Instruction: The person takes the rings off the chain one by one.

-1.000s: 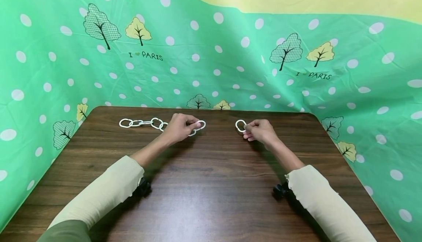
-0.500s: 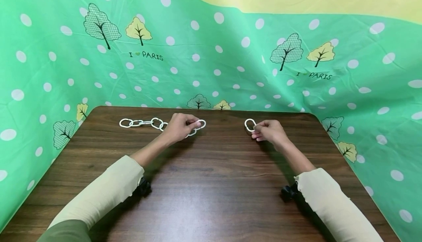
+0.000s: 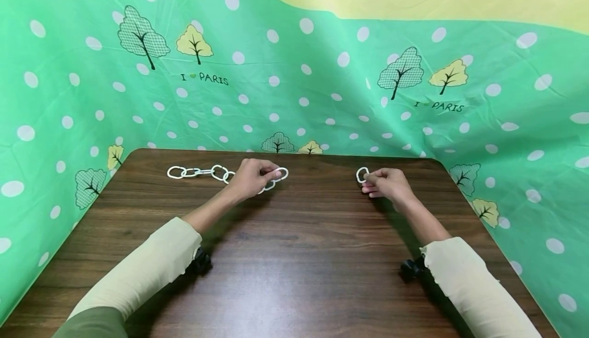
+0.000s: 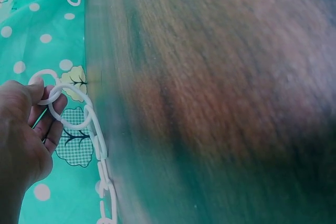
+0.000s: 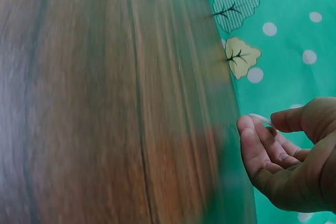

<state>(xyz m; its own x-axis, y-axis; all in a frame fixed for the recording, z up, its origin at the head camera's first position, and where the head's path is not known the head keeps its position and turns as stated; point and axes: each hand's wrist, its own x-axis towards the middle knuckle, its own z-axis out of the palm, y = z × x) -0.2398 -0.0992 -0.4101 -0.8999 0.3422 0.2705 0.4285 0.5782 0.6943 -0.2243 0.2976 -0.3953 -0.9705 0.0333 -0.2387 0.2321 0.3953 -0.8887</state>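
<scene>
A chain (image 3: pixel 191 170) of several white oval links lies along the far left of the table. My left hand (image 3: pixel 250 178) pinches the link at its right end between thumb and fingers, raised a little; in the left wrist view the other links (image 4: pixel 97 129) hang down from it. Off to the right, my right hand (image 3: pixel 388 183) pinches a single loose white link (image 3: pixel 362 168) by its edge, apart from the chain. In the right wrist view that link (image 5: pixel 258 117) is mostly hidden behind the fingertips.
The dark wooden table (image 3: pixel 294 256) has its far edge just beyond both hands. A green cloth (image 3: pixel 317 85) with white dots and printed trees hangs behind and around it. Each wrist carries a small black device under a pale sleeve (image 3: pixel 147 261).
My right hand has moved to the right with the single link, widening the distance between the hands. The left hand and the chain have stayed nearly still.
</scene>
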